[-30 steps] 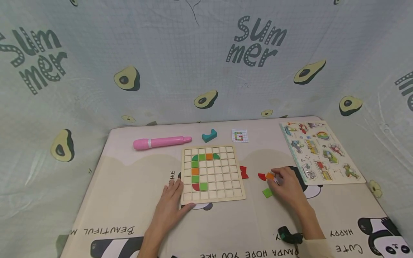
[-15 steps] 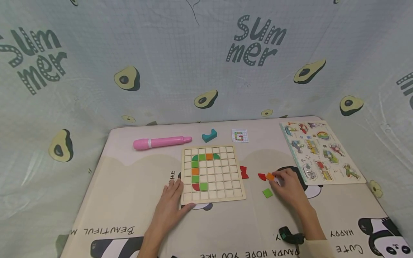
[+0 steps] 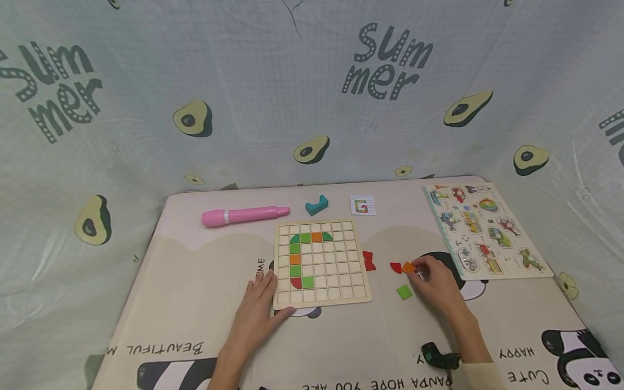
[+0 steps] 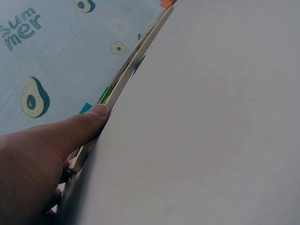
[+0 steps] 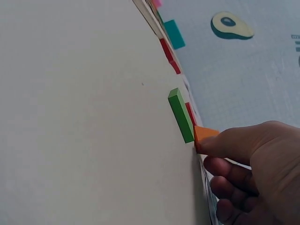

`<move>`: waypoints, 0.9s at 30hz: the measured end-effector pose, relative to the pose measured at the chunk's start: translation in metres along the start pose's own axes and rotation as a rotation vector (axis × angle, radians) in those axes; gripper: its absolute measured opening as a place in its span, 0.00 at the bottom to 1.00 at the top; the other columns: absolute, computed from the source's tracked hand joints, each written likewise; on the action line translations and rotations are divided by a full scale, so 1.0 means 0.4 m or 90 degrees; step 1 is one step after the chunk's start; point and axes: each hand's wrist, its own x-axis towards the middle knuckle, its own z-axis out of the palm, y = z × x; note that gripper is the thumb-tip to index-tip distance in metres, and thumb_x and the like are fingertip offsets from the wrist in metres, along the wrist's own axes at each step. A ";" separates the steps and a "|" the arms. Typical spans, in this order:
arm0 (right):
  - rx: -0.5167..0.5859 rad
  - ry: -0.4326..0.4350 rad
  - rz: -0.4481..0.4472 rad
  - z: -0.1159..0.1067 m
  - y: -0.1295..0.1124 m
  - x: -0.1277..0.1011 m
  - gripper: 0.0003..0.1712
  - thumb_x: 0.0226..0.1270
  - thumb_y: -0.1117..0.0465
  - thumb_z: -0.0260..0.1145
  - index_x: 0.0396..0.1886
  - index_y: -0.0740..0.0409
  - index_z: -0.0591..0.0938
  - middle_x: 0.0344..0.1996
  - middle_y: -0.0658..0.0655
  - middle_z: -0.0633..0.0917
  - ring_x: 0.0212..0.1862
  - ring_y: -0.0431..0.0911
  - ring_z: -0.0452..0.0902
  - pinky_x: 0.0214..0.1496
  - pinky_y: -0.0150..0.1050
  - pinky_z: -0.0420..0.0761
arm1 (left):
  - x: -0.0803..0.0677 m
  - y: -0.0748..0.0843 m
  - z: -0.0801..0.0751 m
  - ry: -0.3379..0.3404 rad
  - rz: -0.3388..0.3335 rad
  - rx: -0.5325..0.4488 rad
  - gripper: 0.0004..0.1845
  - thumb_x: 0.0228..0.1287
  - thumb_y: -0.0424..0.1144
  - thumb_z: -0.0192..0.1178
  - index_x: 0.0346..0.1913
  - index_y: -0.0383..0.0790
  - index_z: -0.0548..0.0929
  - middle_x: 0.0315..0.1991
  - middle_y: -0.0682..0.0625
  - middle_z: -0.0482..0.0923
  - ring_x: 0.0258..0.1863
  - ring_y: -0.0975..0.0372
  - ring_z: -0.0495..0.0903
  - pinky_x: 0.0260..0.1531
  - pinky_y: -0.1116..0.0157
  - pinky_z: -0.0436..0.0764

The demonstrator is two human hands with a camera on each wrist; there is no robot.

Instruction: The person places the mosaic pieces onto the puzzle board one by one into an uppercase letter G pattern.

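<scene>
A light wooden grid board (image 3: 331,265) lies mid-table, with green, orange and red tiles set in a C-like line on its left part. My left hand (image 3: 255,309) rests against the board's near left corner, fingers along the left side. In the left wrist view its thumb (image 4: 86,121) touches the board's edge. My right hand (image 3: 436,284) pinches an orange square tile (image 3: 408,267) between thumb and fingertips. In the right wrist view, the orange tile (image 5: 205,134) is tilted. Beside it lie a red quarter-round tile (image 3: 395,267) and a green square tile (image 3: 404,292).
Red pieces (image 3: 369,260) lie by the board's right edge. Behind it are a pink pen-shaped object (image 3: 245,215), a teal notched block (image 3: 317,205) and a pattern card (image 3: 363,205). A picture puzzle board (image 3: 487,230) lies at right. A dark curved object (image 3: 439,356) sits near the right forearm.
The right hand has drawn back slightly to the right, uncovering more of the orange and green tiles. The left hand and the board have stayed in place.
</scene>
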 end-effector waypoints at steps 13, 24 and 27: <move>0.028 0.040 -0.038 -0.005 -0.035 0.018 0.10 0.67 0.63 0.67 0.46 0.59 0.82 0.35 0.55 0.85 0.36 0.45 0.75 0.36 0.24 0.78 | 0.000 -0.002 0.001 -0.005 -0.003 0.003 0.49 0.55 0.61 0.70 0.72 0.31 0.68 0.75 0.39 0.65 0.78 0.46 0.58 0.79 0.47 0.58; 0.061 0.007 -0.065 0.034 -0.108 0.053 0.09 0.68 0.63 0.67 0.45 0.60 0.82 0.36 0.55 0.86 0.35 0.44 0.78 0.36 0.26 0.81 | 0.001 -0.002 0.001 -0.010 -0.006 -0.004 0.49 0.56 0.61 0.70 0.73 0.32 0.67 0.76 0.40 0.64 0.79 0.47 0.56 0.80 0.49 0.57; 0.074 0.004 -0.088 0.052 -0.131 0.062 0.08 0.66 0.64 0.68 0.43 0.60 0.83 0.35 0.55 0.86 0.33 0.42 0.78 0.35 0.28 0.81 | 0.000 -0.001 0.000 -0.010 -0.008 -0.002 0.49 0.56 0.61 0.70 0.73 0.32 0.67 0.76 0.40 0.64 0.79 0.47 0.56 0.80 0.49 0.57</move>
